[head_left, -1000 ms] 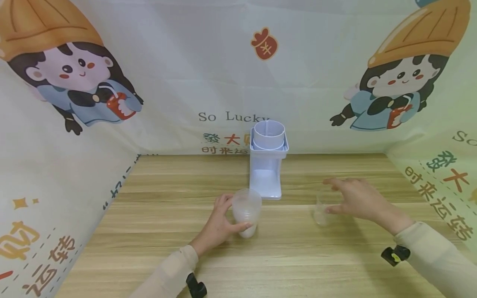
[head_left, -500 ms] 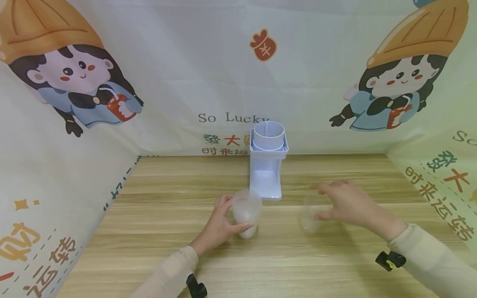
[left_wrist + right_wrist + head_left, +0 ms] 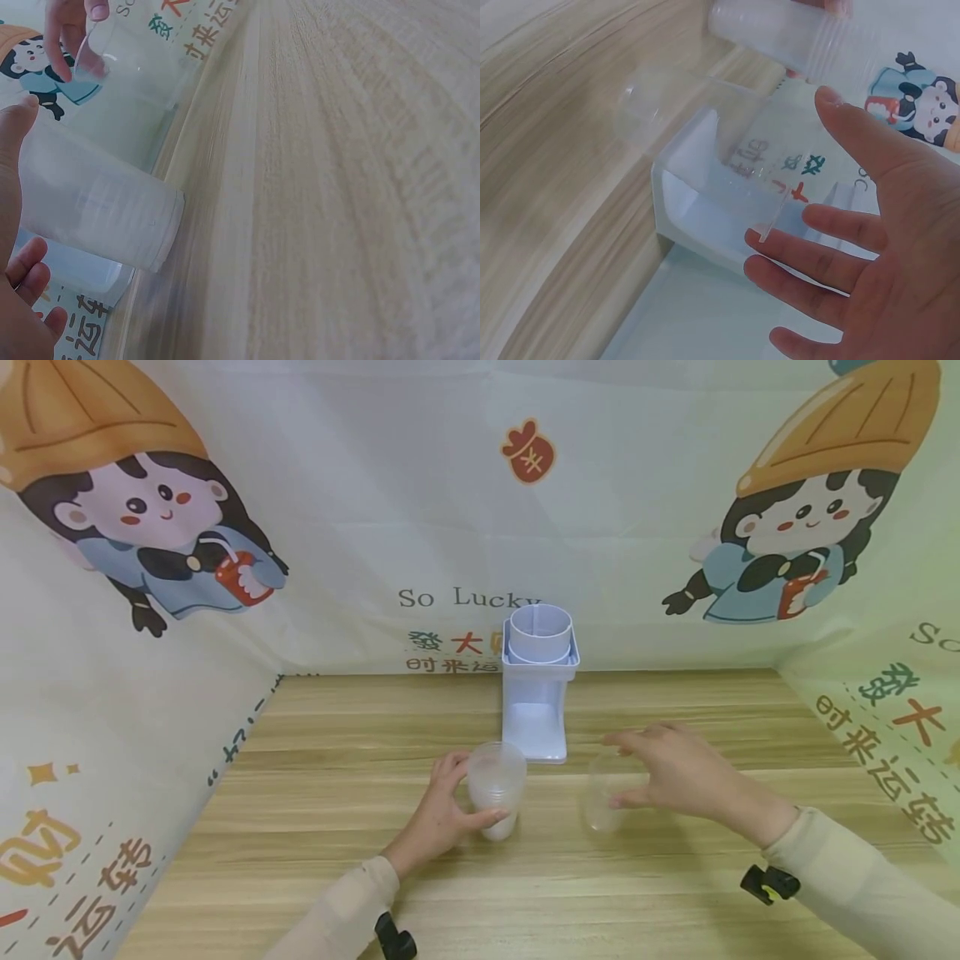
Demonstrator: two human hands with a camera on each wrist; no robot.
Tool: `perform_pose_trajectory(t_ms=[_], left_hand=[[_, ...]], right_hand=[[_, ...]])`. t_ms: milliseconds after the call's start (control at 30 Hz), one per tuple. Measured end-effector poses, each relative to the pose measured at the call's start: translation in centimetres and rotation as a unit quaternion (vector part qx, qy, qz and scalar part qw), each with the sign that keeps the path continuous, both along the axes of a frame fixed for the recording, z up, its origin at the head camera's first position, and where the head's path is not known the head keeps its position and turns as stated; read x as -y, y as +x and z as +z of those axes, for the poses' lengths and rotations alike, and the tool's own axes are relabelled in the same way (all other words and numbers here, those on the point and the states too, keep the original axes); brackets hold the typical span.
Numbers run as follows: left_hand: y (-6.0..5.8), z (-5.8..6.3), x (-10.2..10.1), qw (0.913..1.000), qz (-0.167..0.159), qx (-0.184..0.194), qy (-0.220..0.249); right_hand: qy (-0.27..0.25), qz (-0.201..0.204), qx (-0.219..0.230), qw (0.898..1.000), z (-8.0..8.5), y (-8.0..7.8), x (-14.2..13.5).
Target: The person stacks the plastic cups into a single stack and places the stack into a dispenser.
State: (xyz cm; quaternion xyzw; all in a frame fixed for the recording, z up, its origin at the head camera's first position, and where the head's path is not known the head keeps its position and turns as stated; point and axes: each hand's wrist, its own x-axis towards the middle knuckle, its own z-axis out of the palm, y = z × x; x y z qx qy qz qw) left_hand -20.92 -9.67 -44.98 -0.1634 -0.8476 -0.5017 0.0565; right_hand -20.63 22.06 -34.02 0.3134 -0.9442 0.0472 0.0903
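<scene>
A stack of nested clear plastic cups [image 3: 498, 777] stands upright on the wooden table, and my left hand [image 3: 441, 817] grips it from the left, thumb across the near side. To its right, my right hand [image 3: 686, 777] holds a single clear plastic cup [image 3: 600, 797] near its rim between thumb and fingers. That cup is upright, close to the table; whether its base touches the wood I cannot tell. In the right wrist view the see-through cup [image 3: 705, 135] lies across the view, with the fingertips [image 3: 761, 236] at its rim.
Behind the stack stands a white two-level holder [image 3: 534, 718] with a round cup-like ring [image 3: 542, 633] on top. A printed cloth backdrop [image 3: 360, 527] rises along the back and sides of the wooden table [image 3: 360, 727].
My right hand has moved left with the single cup, closer to the stack. My left hand and the stack have stayed in place.
</scene>
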Motion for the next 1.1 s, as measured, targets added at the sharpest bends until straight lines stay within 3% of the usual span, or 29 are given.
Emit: perform_pose_trajectory(t_ms=[600, 1100], left_hand=[[0.0, -0.1, 0.1, 1.0, -0.002, -0.001, -0.002], [0.0, 0.0, 0.1, 1.0, -0.001, -0.002, -0.004]], right_hand=[[-0.012, 0.029, -0.015, 0.999, -0.2, -0.4, 3.0], [-0.006, 0.078, -0.068, 0.995, 1.8, -0.6, 4.9]])
